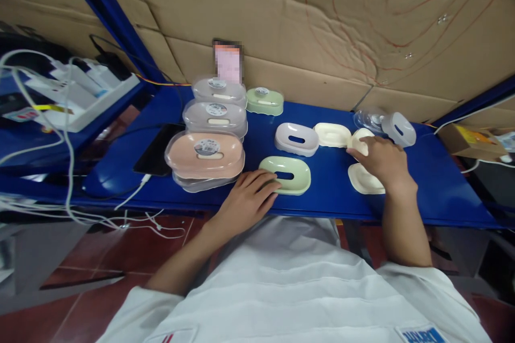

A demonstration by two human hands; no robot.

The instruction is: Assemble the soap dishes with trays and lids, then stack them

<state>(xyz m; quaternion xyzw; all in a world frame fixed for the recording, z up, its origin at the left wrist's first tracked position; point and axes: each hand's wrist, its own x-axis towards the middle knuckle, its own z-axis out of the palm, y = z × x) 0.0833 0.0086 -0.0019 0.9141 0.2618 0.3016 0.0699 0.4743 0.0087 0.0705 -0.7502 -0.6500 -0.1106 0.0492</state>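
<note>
My left hand is closed at the left end of a light green soap dish, which lies on the blue table and has a slot in its middle. My right hand grips a small cream tray, tilted up and partly covered by the fingers. Below that hand lies another cream tray, partly hidden by the wrist. A third cream tray sits to the left of my right hand. Beside it is a pale lilac soap dish with a dark slot.
Stacked lidded soap boxes, peach and grey, stand at left, with a green box behind. A grey dish and clear lids lie at the back right. A black phone, white cables and a cardboard box flank the table.
</note>
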